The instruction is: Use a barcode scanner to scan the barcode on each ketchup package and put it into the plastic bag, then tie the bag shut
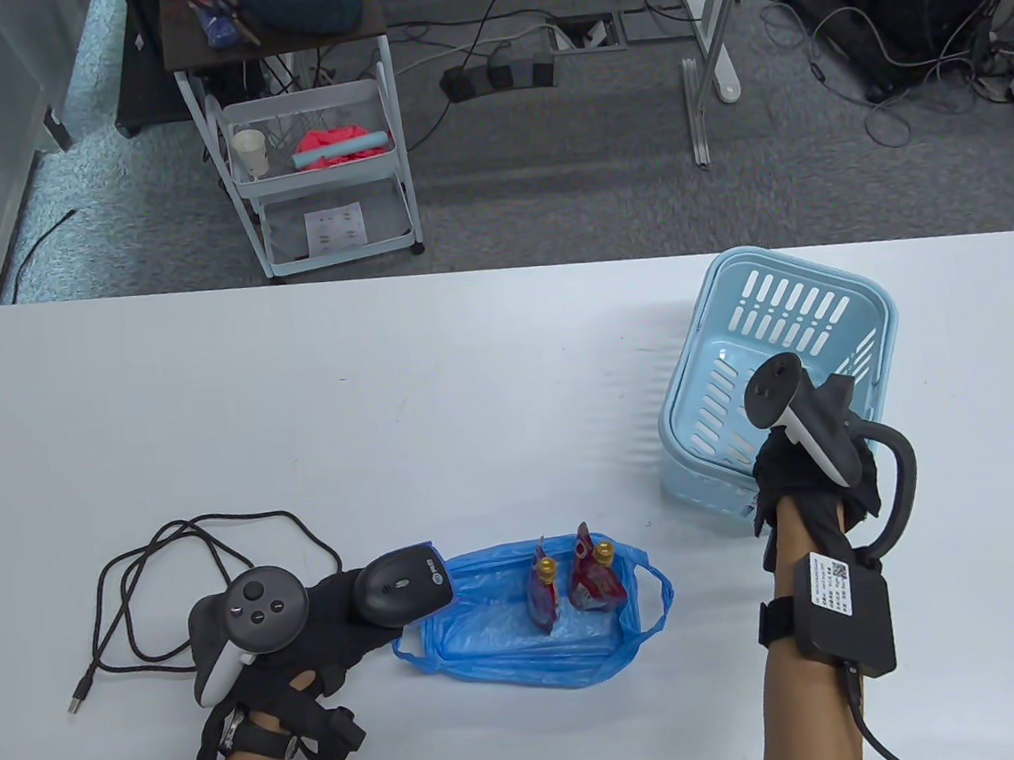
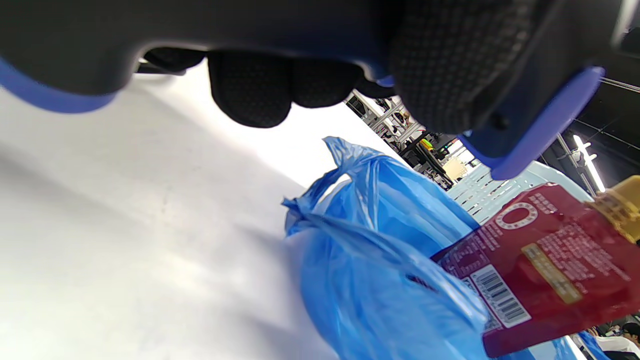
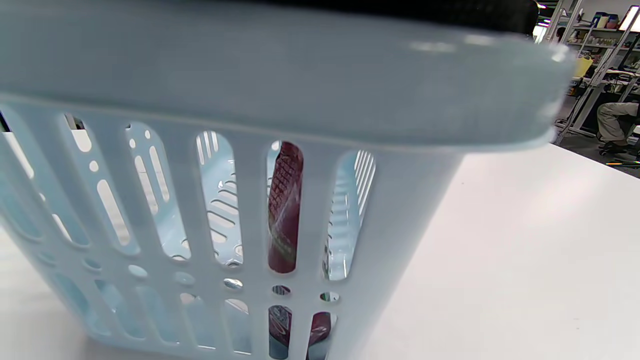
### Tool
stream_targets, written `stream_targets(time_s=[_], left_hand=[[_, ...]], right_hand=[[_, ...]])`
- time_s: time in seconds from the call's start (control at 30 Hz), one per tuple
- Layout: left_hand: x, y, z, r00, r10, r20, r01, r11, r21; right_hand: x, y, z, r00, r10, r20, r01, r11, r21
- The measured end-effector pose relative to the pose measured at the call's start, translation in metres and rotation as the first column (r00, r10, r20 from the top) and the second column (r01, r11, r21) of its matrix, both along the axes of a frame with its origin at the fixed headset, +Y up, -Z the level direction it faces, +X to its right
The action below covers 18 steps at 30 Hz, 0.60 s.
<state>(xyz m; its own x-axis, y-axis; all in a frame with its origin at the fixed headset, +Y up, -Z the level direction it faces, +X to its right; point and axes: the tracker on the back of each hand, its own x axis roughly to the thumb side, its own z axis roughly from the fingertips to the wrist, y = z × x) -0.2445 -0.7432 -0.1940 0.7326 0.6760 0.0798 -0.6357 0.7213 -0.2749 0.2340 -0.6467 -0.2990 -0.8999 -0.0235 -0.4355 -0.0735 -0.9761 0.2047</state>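
Note:
My left hand (image 1: 350,615) grips the black barcode scanner (image 1: 401,583) at the left edge of the blue plastic bag (image 1: 532,642), which lies open on the table. Two red ketchup packages (image 1: 593,579) with gold caps stand in the bag. In the left wrist view my gloved fingers (image 2: 250,92) curl round the scanner above the bag (image 2: 380,250), and one package (image 2: 545,265) shows its barcode. My right hand (image 1: 775,462) hangs over the near rim of the light blue basket (image 1: 688,353); its fingers are hidden. Through the basket (image 3: 280,75) slots a red package (image 3: 285,205) shows.
The scanner's black cable (image 1: 174,555) loops on the table left of my left hand and ends in a loose USB plug (image 1: 77,704). Beyond the table's far edge stand a white cart (image 1: 317,174) and cables on the floor.

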Motion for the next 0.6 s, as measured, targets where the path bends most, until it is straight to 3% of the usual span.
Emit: stream_targets(time_s=[0.3, 0.6], left_hand=[[0.001, -0.001, 0.000, 1.000, -0.005, 0.007, 0.005, 1.000, -0.003], [0.001, -0.001, 0.000, 1.000, -0.006, 0.008, 0.006, 1.000, 0.001]], right_hand=[[0.000, 0.009, 0.005, 1.000, -0.023, -0.013, 0.023, 0.998, 0.065], [-0.002, 0.034, 0.015, 0.998, -0.045, -0.037, 0.051, 0.982, 0.181]])
